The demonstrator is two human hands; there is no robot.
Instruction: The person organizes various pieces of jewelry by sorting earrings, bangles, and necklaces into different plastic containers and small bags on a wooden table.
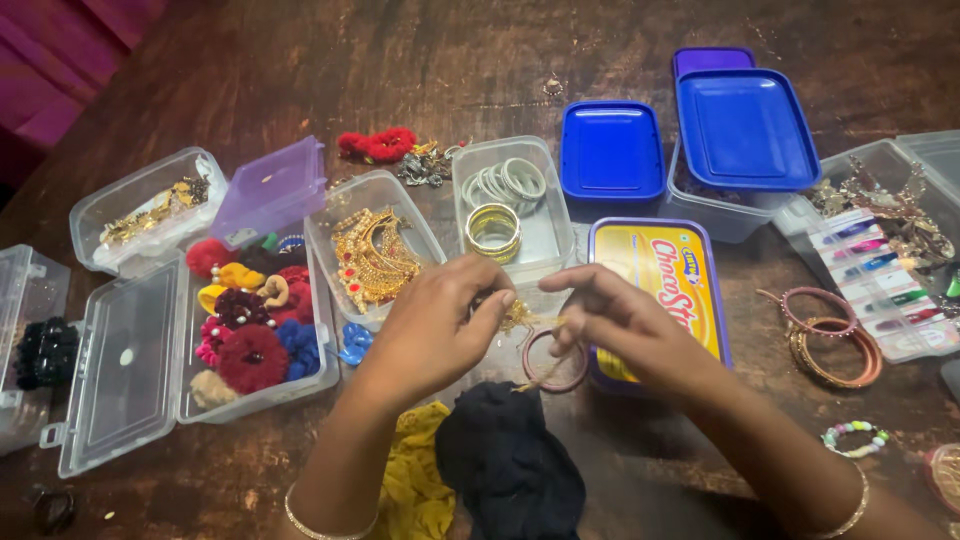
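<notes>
Both hands pinch a small gold ornament [520, 318] between left hand [440, 325] and right hand [620, 325], at 6 o'clock from the bangle tub [555, 235] (light, probably delicate; best held by its edges).

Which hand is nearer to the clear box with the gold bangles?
Left. The left hand is just below the clear box of gold bangles, nearly at its edge; the right hand is farther off to its right.

Blue lids [612, 150]; scrunchie box [255, 330]; bangles [833, 350]
</notes>
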